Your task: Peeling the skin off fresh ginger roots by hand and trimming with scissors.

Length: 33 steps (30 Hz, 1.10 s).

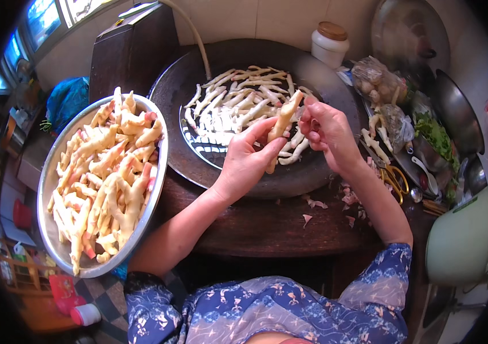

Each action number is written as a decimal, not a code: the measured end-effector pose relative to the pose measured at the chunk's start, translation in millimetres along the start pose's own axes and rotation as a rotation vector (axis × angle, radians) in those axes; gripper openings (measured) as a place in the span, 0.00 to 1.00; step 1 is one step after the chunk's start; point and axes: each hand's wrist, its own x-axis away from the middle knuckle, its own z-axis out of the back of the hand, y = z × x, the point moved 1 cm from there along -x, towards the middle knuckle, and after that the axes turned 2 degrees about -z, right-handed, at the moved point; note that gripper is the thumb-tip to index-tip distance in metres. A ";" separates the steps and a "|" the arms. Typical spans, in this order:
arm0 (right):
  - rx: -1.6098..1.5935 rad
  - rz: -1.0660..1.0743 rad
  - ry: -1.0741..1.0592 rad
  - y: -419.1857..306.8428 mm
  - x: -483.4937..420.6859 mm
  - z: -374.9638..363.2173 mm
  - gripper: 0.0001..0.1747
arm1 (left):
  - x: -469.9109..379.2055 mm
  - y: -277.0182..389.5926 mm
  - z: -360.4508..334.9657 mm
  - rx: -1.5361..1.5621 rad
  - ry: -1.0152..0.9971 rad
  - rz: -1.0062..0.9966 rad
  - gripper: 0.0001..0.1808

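My left hand (252, 159) holds a piece of young ginger root (286, 115) upright over the near right part of a large dark wok (312, 180). Close beside the root's upper end is my right hand (324, 129), its fingers curled with thumb and fingertips together; whether something small is pinched there is too small to tell. Pale ginger pieces (248, 101) lie in liquid in the wok. On the left, a metal basin (158, 189) is heaped with ginger roots (110, 172) with pink tips. Pinkish peelings (349, 195) are scattered on the dark wooden surface (248, 232) near my right forearm.
Scissors with yellow handles (394, 180) lie right of my right forearm, by a tray with bagged food, leafy greens (435, 135) and a white spoon (425, 174). A pale green bucket (463, 241) stands at right. Behind the wok are a white jar (330, 47) and a hose (198, 36).
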 end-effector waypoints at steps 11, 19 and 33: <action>0.352 0.014 -0.061 35.4 -4.3 16.0 0.07 | -1.4 6.4 2.8 0.452 -0.023 0.084 0.21; 0.124 0.006 0.009 -2.4 -7.7 8.2 0.09 | 2.1 6.5 0.8 -0.611 0.244 -0.403 0.25; 0.195 0.041 0.054 7.2 -9.1 -2.3 0.07 | 4.8 3.0 -4.8 -0.949 0.212 -0.562 0.28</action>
